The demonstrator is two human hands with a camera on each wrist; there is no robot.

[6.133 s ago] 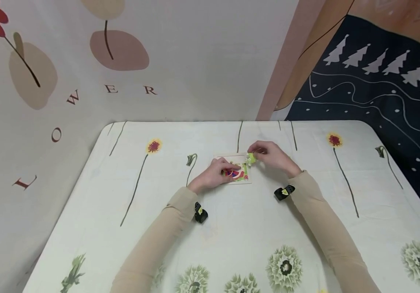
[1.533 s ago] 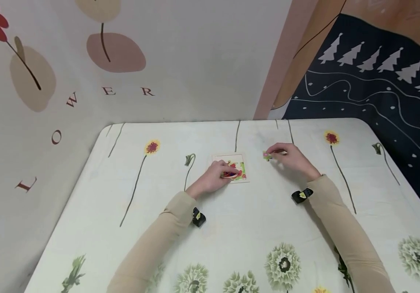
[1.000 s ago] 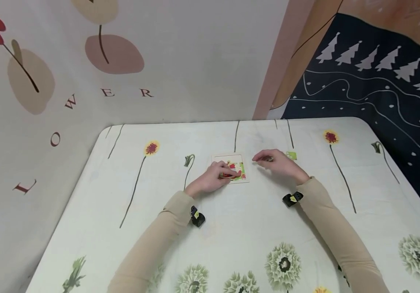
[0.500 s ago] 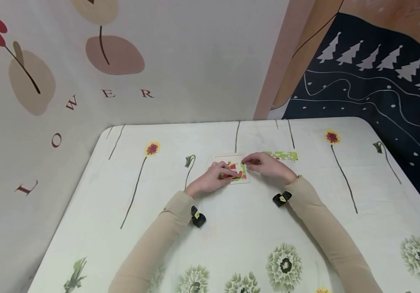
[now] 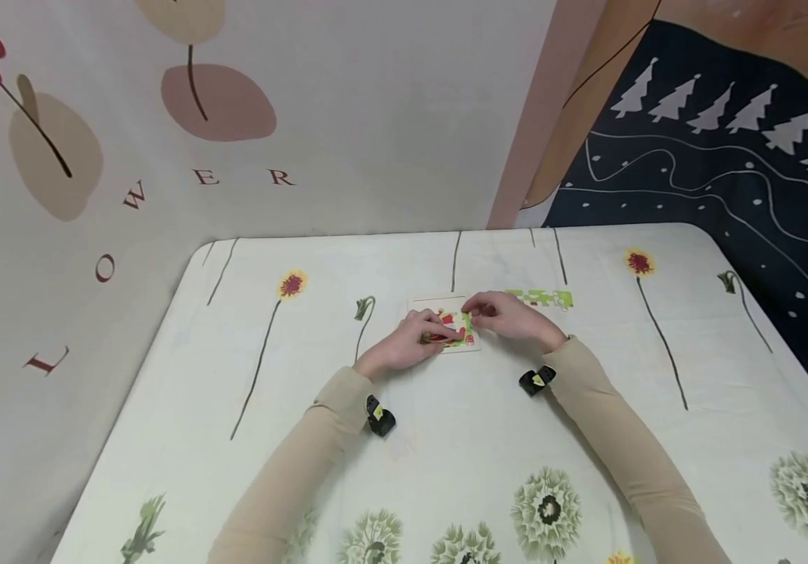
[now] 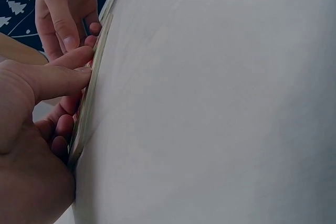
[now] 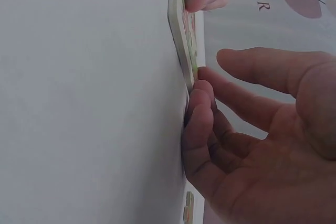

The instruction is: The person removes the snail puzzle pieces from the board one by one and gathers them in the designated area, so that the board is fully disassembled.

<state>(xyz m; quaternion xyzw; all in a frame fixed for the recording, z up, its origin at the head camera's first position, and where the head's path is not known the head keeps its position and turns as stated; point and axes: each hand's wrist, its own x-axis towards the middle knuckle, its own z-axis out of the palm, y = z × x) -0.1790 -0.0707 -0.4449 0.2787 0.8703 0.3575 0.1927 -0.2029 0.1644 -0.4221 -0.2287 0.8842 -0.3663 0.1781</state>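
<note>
A small jigsaw board (image 5: 439,299) with a pale frame and a red and green picture lies near the table's far middle. Across its left part rests my left hand (image 5: 404,345); thumb and forefinger press down on the picture, and the palm hides that side. At the board's right edge is my right hand (image 5: 509,317). In the right wrist view its forefinger touches a green puzzle piece (image 7: 195,72) at the board's corner, the thumb standing apart. The other right fingers (image 7: 197,129) bend beside the board. The left wrist view shows the board edge-on (image 6: 89,93).
Several green puzzle pieces (image 5: 552,298) lie in a row just behind the right hand. A white flower-print cloth (image 5: 460,439) covers the table. A pale printed wall hanging (image 5: 375,117) rises at the far edge, with a dark one (image 5: 714,164) at the right.
My right hand, pinching a green and pink piece 1.5 s ago, has moved left to the board's edge, and its thumb now stands apart. The green row came into view. My left hand stays put.
</note>
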